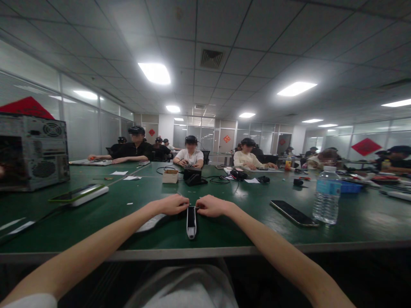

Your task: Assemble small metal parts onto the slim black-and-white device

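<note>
A white scanning pen (191,217) with a long dark screen lies lengthwise on the green table, its tapered tip toward me. My left hand (174,204) is closed at the left side of its far end, fingers curled inward and touching it. From the other side my right hand (208,206) pinches the same far end with bent fingers. Whether anything small sits between the fingertips is hidden. Beside my left forearm, partly covered by it, is a whitish flat piece (150,223), perhaps a plastic wrapper.
To the right lie a phone (293,212) and a water bottle (326,196). Ahead stand a small cardboard box (170,176) and a black stand (192,176) among cables. On the left are a green-edged device (80,193) and a computer case (38,149). Several people sit across the table.
</note>
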{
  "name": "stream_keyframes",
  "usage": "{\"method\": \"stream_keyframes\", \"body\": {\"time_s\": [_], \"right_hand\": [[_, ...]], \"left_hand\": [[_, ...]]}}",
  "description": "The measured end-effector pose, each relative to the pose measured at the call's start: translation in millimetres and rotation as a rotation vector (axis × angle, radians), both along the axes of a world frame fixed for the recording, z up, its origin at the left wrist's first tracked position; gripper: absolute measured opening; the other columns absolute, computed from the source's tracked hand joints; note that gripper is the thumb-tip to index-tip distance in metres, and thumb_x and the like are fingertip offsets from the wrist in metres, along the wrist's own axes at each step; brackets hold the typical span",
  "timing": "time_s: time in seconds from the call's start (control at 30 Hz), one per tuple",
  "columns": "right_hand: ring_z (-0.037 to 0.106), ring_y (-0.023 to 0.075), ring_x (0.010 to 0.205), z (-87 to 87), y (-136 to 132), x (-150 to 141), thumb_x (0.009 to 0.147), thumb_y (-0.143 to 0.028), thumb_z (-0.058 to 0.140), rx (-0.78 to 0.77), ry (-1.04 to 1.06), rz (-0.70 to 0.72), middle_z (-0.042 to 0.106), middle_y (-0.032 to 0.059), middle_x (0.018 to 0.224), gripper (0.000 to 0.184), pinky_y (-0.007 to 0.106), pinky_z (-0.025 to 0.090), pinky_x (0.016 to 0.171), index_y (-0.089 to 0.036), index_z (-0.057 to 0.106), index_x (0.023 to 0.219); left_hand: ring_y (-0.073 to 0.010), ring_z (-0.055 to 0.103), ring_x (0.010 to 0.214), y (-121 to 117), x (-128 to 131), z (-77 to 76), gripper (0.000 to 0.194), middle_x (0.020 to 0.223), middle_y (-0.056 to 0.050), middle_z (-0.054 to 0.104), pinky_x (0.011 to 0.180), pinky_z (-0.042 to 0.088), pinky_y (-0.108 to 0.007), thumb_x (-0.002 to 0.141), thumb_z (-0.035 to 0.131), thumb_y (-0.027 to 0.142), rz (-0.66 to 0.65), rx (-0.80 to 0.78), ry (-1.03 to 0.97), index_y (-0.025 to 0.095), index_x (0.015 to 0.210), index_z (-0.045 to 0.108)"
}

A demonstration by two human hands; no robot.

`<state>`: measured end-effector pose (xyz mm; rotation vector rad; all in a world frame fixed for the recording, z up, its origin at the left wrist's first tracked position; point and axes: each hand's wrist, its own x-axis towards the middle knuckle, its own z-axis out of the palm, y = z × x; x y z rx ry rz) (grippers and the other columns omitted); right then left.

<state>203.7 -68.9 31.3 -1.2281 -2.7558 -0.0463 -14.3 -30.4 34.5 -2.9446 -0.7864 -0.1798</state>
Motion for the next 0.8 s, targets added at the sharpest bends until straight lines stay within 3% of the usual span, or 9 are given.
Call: {"method": "stream_keyframes", "body": {"time_s": [0.8], "right_hand": [[0.061, 0.0190, 0.078, 8.7, -14, -2, 0.086, -0.031, 0.054, 0.012, -0.113, -0.048, 0.068, 0.0093, 0.093, 0.027, 0.025, 0.039, 0.061, -0.015, 0.064, 0.106]], "left_hand": [[-0.0172, 0.059, 0.070, 3, 1, -1.9, 0.030, 0.077, -0.003, 0.064, 0.064, 0.041, -0.025, 0.097, 0.036, 0.034, 0.000, 0.005, 0.012, 0.019, 0.088, 0.060]]}}
